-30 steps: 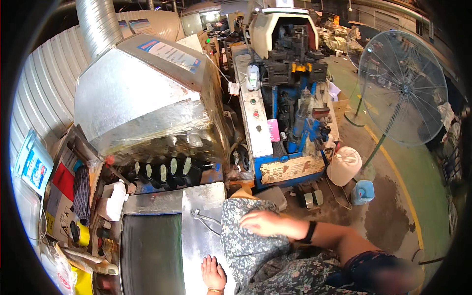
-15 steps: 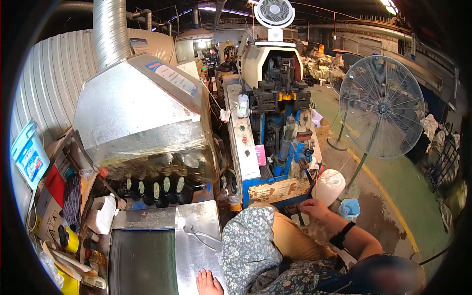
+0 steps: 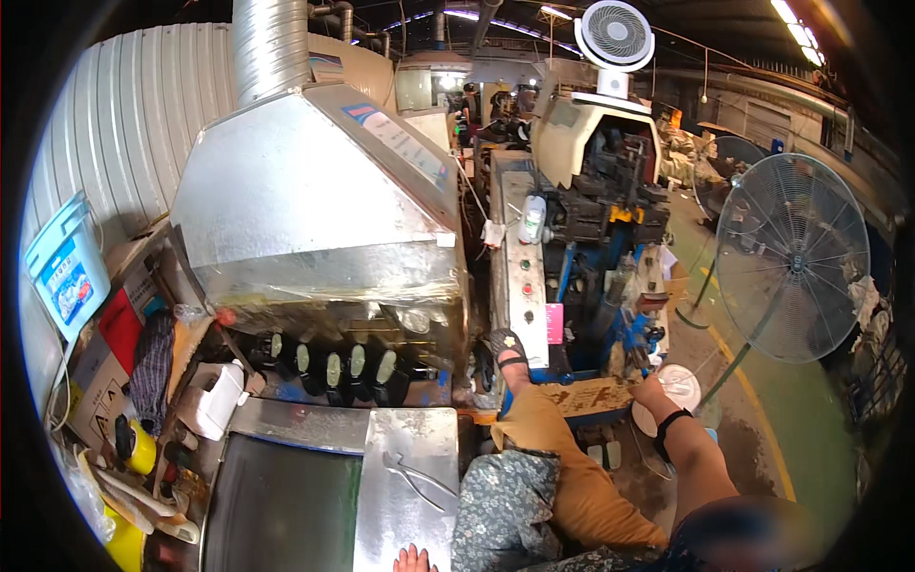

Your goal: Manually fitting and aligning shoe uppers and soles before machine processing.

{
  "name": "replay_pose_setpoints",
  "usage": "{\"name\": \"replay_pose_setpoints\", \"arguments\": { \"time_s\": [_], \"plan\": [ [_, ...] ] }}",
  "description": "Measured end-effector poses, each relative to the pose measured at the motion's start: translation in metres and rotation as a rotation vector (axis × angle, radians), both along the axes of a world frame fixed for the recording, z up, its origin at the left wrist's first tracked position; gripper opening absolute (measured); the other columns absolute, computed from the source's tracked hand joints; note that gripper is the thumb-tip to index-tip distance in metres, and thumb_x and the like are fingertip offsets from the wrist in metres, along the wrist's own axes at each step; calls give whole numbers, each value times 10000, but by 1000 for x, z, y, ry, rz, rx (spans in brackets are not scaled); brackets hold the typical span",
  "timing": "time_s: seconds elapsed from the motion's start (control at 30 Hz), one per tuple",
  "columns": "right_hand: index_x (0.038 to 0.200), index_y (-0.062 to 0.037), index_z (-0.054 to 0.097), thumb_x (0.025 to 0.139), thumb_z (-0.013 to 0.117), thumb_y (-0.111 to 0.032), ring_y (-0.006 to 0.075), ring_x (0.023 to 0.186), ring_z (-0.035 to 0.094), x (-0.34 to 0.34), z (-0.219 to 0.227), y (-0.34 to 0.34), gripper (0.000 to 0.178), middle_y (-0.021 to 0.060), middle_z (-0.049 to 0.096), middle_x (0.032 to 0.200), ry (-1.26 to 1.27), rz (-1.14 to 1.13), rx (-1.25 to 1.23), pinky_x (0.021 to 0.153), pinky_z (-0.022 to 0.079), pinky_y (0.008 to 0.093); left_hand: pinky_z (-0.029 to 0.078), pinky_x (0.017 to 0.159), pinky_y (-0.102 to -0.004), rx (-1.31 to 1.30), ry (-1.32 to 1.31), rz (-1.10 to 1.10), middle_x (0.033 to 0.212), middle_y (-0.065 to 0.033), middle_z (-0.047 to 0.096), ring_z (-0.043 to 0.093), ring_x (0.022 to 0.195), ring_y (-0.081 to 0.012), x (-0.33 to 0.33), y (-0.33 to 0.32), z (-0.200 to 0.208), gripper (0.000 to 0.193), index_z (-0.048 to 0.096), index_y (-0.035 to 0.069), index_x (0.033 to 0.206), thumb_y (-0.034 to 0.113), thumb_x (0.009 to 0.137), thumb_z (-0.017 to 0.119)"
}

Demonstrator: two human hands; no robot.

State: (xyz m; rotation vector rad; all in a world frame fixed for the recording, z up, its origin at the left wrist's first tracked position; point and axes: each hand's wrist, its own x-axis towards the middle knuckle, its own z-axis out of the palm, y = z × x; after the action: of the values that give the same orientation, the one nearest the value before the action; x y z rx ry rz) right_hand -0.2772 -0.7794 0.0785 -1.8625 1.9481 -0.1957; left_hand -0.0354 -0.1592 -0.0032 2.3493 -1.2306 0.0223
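Note:
My left hand shows only its fingers at the lower edge. They lie spread and flat on a bare metal plate. A pair of metal pliers rests on that plate just beyond my fingertips. My right arm, with a black band at the wrist, stretches forward to the right. My right hand is at the lower front of a blue-framed machine, above a white round container. Its fingers are too small and unclear to tell whether they hold anything.
A leg in tan trousers reaches forward, its sandalled foot raised against the machine. Left stands a metal hood with several dark shoe-shaped pieces below. A dark conveyor belt runs beside the plate. A large fan stands right.
My right hand has moved forward to the machine's lower front. The sandalled foot has come into view, raised against the machine. The view has shifted, so the surroundings sit further right.

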Motion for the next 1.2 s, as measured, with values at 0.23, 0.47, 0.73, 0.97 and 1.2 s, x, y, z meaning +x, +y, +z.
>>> {"name": "replay_pose_setpoints", "arguments": {
  "time_s": [0.23, 0.47, 0.73, 0.97, 1.2],
  "plan": [
    [1266, 126, 379, 686, 804, -276, 365, 1192, 544, -3, -14, 1, 823, 288, 523, 1268, 105, 56, -148, 988, 462, 371, 288, 1117, -533, -18, 133, 59, 1397, -342, 418, 372, 1315, -500, -6, -4, -17, 479, 463, -64, 1360, 136, 925, 468],
    [1267, 178, 357, 732, 738, -148, 385, 1111, 593, 16, -13, 10, 733, 303, 576, 1185, -28, 121, -119, 940, 500, 386, 330, 1084, -531, 42, -23, 54, 1391, -277, 466, 418, 1308, -438, 3, -3, 1, 464, 503, -30, 1335, 159, 911, 508],
    [1035, 40, 693, 794, 681, -309, 386, 1141, 589, 18, 7, -31, 424, 251, 641, 1156, 216, 278, 228, 920, 510, 409, 349, 1077, -546, -33, -148, 18, 1333, -325, 498, 461, 1249, -495, -3, -4, 1, 437, 520, -76, 1296, 124, 908, 532],
    [1101, 99, 592, 845, 672, -226, 430, 1001, 630, -10, -5, -22, 422, 309, 643, 1067, -135, -25, 16, 851, 524, 457, 393, 1037, -550, -63, -145, -20, 1242, -340, 547, 513, 1166, -506, -1, -13, 4, 425, 548, -115, 1239, 119, 884, 530],
    [1122, 54, 578, 871, 649, -207, 425, 966, 638, 1, -6, -13, 369, 264, 662, 1017, -107, 48, -238, 814, 516, 479, 361, 1073, -528, -58, -115, 117, 1349, -247, 523, 476, 1256, -446, -4, -18, 6, 404, 573, 3, 1287, 97, 897, 522]
  ]
}}
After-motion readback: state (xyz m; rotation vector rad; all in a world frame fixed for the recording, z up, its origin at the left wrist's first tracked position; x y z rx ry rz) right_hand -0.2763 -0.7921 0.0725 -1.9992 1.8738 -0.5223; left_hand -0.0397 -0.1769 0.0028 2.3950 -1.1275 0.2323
